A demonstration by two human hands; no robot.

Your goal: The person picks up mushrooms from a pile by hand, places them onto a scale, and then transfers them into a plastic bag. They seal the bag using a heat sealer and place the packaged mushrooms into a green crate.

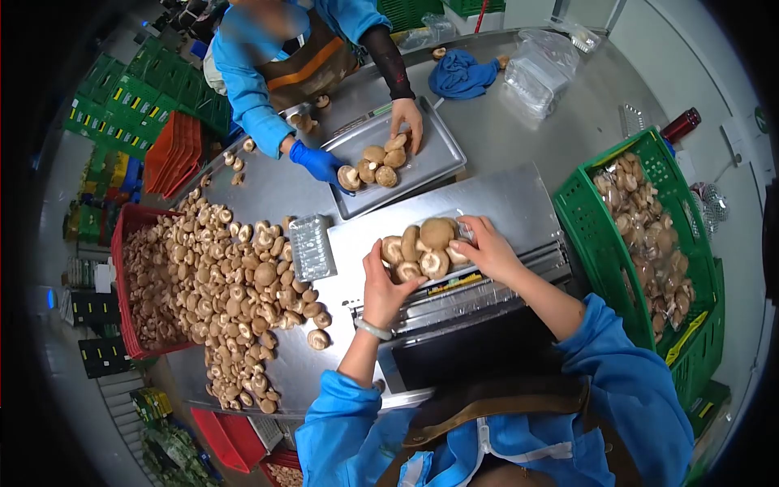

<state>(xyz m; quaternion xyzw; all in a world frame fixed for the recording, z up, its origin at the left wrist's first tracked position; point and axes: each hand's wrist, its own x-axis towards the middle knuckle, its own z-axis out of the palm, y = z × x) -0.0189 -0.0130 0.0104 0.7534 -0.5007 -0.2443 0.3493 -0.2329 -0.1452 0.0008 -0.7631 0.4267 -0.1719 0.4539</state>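
Observation:
My left hand (385,282) and my right hand (492,250) grip the two ends of a pack of shiitake mushrooms (435,235). Several brown caps and pale undersides show between them. A bit of see-through plastic glints beside my right fingers; most of the pack's tray is hidden. The pack is over a metal wrapping machine (507,199), close to its front rail and a strip of printed labels (445,290). To the left of my left hand lies a clear plastic tray (312,247).
Loose shiitake (243,296) spill from a red crate (130,325) at left. Opposite, a co-worker's gloved hand (319,165) and bare hand (407,123) handle mushrooms on a metal tray (442,150). A green crate (600,227) of packed mushrooms stands right; a blue cloth (462,75) lies behind.

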